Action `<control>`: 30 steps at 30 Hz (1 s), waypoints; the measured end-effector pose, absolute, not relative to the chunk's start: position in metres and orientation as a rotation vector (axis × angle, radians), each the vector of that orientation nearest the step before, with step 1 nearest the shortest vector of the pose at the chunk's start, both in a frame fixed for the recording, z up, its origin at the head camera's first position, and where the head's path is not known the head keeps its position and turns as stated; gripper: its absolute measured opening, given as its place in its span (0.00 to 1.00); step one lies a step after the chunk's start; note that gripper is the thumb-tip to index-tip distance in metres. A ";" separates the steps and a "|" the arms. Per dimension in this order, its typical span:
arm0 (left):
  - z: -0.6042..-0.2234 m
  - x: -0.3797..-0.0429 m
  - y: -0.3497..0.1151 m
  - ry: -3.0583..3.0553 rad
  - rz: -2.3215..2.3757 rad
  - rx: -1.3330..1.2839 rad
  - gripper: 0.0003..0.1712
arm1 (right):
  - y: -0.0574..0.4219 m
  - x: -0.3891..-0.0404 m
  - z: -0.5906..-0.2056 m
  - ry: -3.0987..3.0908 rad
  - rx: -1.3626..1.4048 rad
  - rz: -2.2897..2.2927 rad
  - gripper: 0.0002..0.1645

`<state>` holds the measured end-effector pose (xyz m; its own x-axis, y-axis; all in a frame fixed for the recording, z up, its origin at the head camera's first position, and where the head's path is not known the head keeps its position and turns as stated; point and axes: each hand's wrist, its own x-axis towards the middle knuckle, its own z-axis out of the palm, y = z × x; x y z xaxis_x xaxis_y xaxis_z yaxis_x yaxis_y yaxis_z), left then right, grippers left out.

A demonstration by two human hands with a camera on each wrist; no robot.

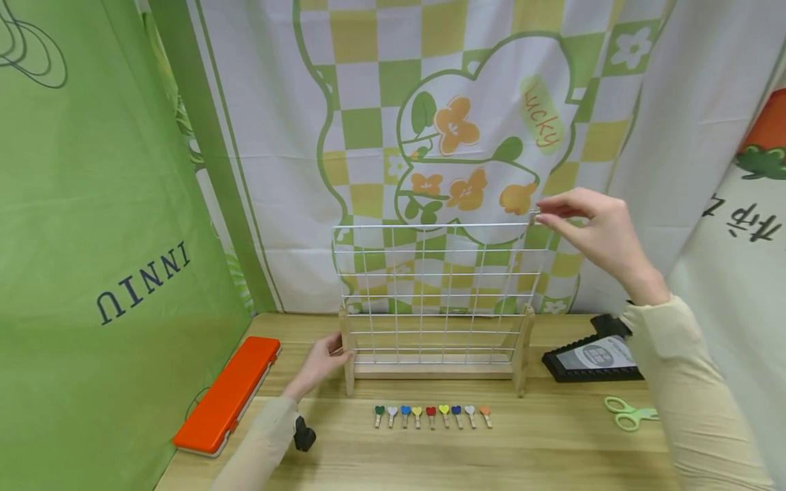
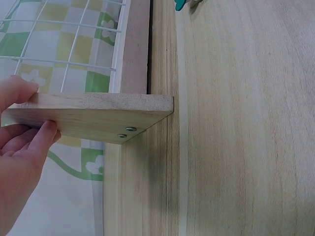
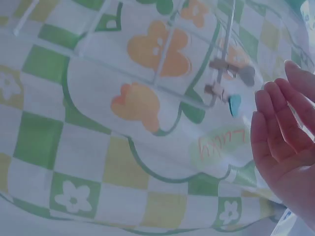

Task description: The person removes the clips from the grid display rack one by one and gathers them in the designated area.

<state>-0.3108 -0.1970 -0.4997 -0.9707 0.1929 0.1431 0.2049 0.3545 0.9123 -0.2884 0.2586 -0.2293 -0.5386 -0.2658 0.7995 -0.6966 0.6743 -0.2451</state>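
A white wire grid (image 1: 439, 273) stands upright in a wooden stand (image 1: 430, 372). My left hand (image 1: 322, 361) grips the stand's left end post (image 2: 98, 105), thumb on one face and fingers on the other. Two small wooden clothespins sit on the top wire by the right corner, one with a teal heart (image 3: 235, 104), the other with a greyish heart (image 3: 246, 75). My right hand (image 1: 592, 228) is beside them; in the right wrist view its fingers are apart from both clips. Several heart clothespins (image 1: 431, 416) of mixed colours lie in a row before the stand.
An orange-red case (image 1: 230, 395) lies at the left of the wooden table (image 1: 491, 464). To the right are a black tray-like item (image 1: 589, 358) with a grey label and light green scissors (image 1: 629, 414), partly behind the right sleeve. A patterned curtain (image 1: 362, 129) hangs behind the grid.
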 end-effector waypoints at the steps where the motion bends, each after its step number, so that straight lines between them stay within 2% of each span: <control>1: -0.500 -0.311 -0.197 -2.576 -1.742 -0.375 0.32 | 0.260 -0.291 -0.225 -2.129 0.729 0.711 0.12; 13: -0.500 -0.310 -0.197 -2.547 -1.761 -0.412 0.31 | 0.272 -0.309 -0.208 -2.445 0.662 0.709 0.15; 22: -0.499 -0.310 -0.196 -2.549 -1.747 -0.416 0.30 | 0.271 -0.312 -0.208 -2.433 0.706 0.663 0.07; 30: -0.499 -0.310 -0.197 -2.562 -1.754 -0.392 0.31 | 0.270 -0.317 -0.213 -2.311 0.753 0.657 0.05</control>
